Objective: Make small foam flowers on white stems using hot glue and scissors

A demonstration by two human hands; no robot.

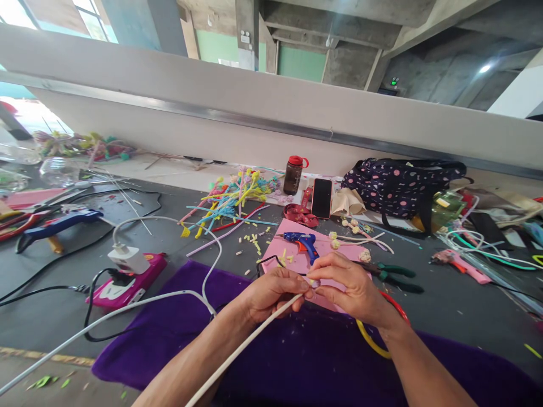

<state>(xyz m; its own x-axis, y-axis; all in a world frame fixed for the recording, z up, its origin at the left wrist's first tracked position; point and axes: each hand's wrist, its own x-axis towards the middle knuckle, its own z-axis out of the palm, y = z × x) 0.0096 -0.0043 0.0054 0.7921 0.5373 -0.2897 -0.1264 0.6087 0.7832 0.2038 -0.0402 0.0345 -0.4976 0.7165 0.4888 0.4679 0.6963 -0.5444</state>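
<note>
My left hand [271, 294] is closed around a long, thin cream stem [250, 338], close to its upper end. The rest of the stem slants down over my left forearm and out at the bottom. My right hand [350, 288] meets the left at the stem's tip. Its thumb and fingers pinch a small pale piece [314, 283], mostly hidden by the fingertips. Just beyond the hands, a blue glue gun [302, 242] lies on a pink sheet [278, 243], with short pale yellow bits scattered around it. Dark-green-handled pliers [396, 271] are right of my right hand.
Colourful pipe cleaners [237, 198] are heaped behind. A bottle [292, 176], a phone [322, 198] and a patterned bag [403, 189] stand near the wall. A magenta power strip [127, 285] and cables are on the left. Purple cloth [169, 333] covers the front edge.
</note>
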